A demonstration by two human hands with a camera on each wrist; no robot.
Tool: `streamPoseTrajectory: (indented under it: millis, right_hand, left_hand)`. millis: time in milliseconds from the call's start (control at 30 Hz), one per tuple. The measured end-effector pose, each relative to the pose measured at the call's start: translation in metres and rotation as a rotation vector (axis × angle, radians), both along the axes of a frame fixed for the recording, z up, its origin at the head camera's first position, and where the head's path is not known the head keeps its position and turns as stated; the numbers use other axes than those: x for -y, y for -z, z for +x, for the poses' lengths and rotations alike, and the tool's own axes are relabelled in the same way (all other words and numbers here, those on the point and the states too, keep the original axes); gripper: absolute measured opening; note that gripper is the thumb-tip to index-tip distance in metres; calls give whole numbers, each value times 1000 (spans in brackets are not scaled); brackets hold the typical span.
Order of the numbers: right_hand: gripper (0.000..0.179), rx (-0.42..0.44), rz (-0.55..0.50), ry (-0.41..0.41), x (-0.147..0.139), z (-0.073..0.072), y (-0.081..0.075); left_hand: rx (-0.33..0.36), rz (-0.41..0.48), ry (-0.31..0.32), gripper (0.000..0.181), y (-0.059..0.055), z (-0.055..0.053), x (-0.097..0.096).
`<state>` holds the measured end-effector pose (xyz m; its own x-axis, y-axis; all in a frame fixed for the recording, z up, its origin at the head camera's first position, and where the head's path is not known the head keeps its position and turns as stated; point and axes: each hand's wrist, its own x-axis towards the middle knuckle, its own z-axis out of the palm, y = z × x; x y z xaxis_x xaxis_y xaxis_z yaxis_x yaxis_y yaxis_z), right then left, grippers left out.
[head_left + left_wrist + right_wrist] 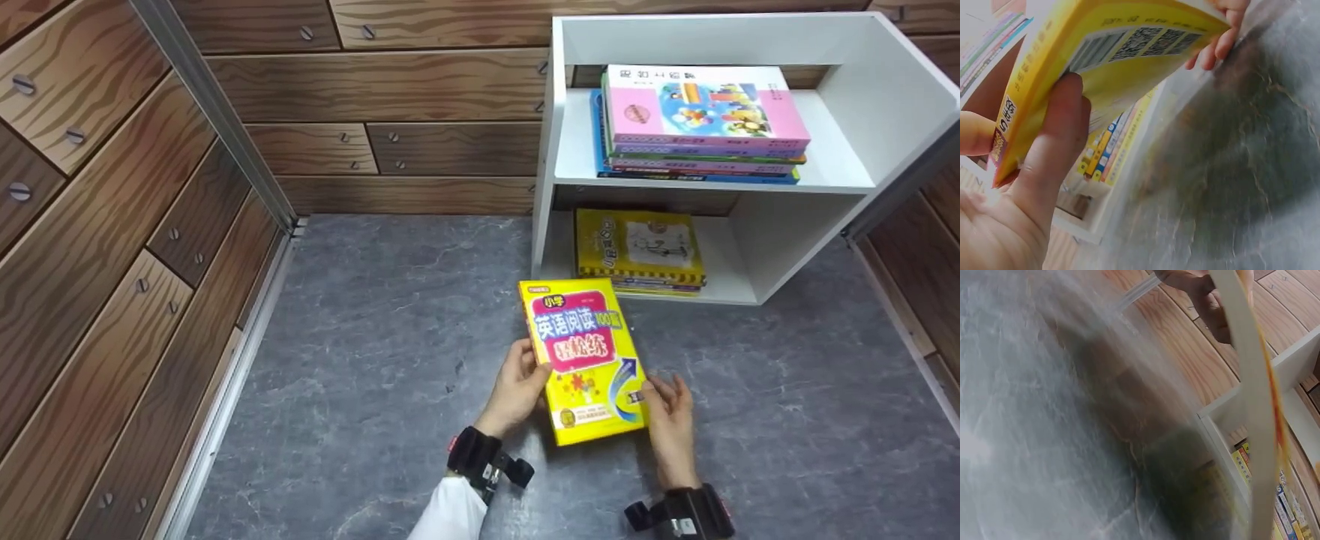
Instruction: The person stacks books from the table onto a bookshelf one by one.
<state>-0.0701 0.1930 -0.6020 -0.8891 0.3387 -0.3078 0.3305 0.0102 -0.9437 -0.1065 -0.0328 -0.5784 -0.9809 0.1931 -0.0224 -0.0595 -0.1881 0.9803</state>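
Observation:
A yellow paperback book with a pink title panel and Chinese lettering is held up, tilted, in front of the shelf. My left hand grips its left edge, thumb on the front cover. On the opposite side, my right hand pinches the lower right edge. From the left wrist, the back cover shows a barcode and codes, with left-hand fingers pressed against it near the spine. The right wrist view catches the book's page edges, slightly bowed.
A white two-tier bookshelf stands behind the book. Its upper tier bears a stack of books, pink one on top; the lower tier holds a stack of yellow books. Grey marbled floor spreads below, with wood-patterned walls around.

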Motion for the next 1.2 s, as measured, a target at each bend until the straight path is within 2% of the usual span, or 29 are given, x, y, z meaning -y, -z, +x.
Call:
streamPoseTrajectory:
  millis: [200,367,467,633,867,1067,1200]
  right_hand:
    - [94,-9,-55,27,4,3,-6]
    - [90,-56,-134,-6,9,6,-8]
    - [85,-52,-127,-30,14,7,-9]
    - [78,-75,-114,-42,21,9,-11]
    - [76,-96,-48,32,23,14,-8]
    - [73,-183,-118,85,16,13,-15]
    - [71,-224,-145,81,8,11,-24]
  left_hand:
    - [-107,60,35,45,-4,2,-2]
    - [-174,123,40,60,-3,3,-4]
    - [-154,148,22,65,-3,5,-8]
    - [-102,128,9,70,-1,10,-15]
    - [-85,129,43,70,5,15,-21]
    - [-90,130,47,65,5,12,-19]
    - [-120,141,31,65,2,6,-14]
